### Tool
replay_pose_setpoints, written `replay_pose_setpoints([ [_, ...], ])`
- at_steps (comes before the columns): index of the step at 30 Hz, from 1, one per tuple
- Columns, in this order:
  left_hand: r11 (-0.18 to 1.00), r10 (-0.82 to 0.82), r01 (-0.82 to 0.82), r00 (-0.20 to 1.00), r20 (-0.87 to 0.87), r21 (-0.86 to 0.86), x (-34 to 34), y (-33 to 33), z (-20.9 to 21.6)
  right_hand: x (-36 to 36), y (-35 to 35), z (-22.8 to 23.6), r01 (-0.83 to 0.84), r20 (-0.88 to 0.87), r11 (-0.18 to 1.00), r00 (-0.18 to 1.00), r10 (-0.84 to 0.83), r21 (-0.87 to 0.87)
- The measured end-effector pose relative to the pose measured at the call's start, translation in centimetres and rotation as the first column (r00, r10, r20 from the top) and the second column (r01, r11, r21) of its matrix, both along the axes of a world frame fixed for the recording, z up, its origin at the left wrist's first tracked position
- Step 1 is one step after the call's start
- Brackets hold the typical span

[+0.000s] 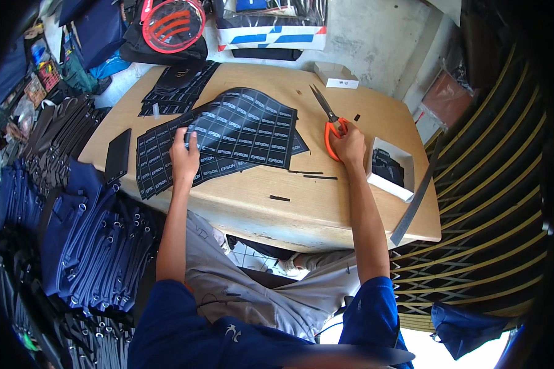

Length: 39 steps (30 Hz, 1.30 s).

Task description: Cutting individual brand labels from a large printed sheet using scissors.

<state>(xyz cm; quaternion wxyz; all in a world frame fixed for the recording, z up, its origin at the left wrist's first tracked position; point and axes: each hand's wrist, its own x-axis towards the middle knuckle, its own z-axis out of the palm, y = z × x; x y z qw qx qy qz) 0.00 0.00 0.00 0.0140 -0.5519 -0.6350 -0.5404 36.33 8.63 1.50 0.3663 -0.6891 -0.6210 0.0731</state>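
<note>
My left hand [186, 152] grips the left edge of a black sheet [246, 129] printed with a grid of pale labels. The sheet bows upward in the middle, over more sheets of the same kind [157, 161] on the table. In my right hand [349, 144] is a pair of scissors [332, 117] with orange handles, its blades slightly parted and pointing away from me. The blades stand to the right of the sheet, apart from it. Close to my right wrist, a white open box [407, 194] holds small black cut pieces [388, 167].
Thin black strips [320, 177] lie on the wooden table [314, 209]. Farther back are a pile of black printed pieces [169, 98] and a small white box [337, 77]. A black phone-like slab [118, 155] sits at the left edge; a dark strip [415, 197] crosses the right. Blue bags [98, 258] are stacked at left.
</note>
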Motion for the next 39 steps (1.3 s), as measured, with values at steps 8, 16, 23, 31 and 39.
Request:
replay_pose_setpoints([
  [8, 0.985, -0.098, 0.073, 0.983, 0.158, 0.157, 0.0, 0.3, -0.4, 0.2, 0.3, -0.3, 0.024, 0.017, 0.998, 1.000, -0.025, 0.062],
  [16, 0.927, -0.363, 0.327, 0.905, 0.223, 0.182, 1.7, -0.3, 1.2, -0.3, 0.4, -0.6, 0.004, -0.050, 0.995, 0.999, 0.002, 0.104],
  [23, 0.893, -0.377, 0.441, 0.843, 0.383, -0.091, 1.3, -0.5, 0.8, -1.9, 0.3, -0.3, -0.090, -0.171, 0.992, 0.980, 0.105, 0.094],
  [31, 0.855, -0.452, 0.510, 0.821, 0.349, -0.094, 0.8, 0.0, 0.1, -3.4, -1.0, 0.9, -0.229, -0.310, 0.960, 0.911, 0.270, 0.163],
  [39, 0.794, -0.529, 0.592, 0.783, 0.327, -0.135, 1.3, -0.3, 0.4, -3.6, -1.0, 1.0, -0.238, -0.287, 0.963, 0.920, 0.266, 0.129],
])
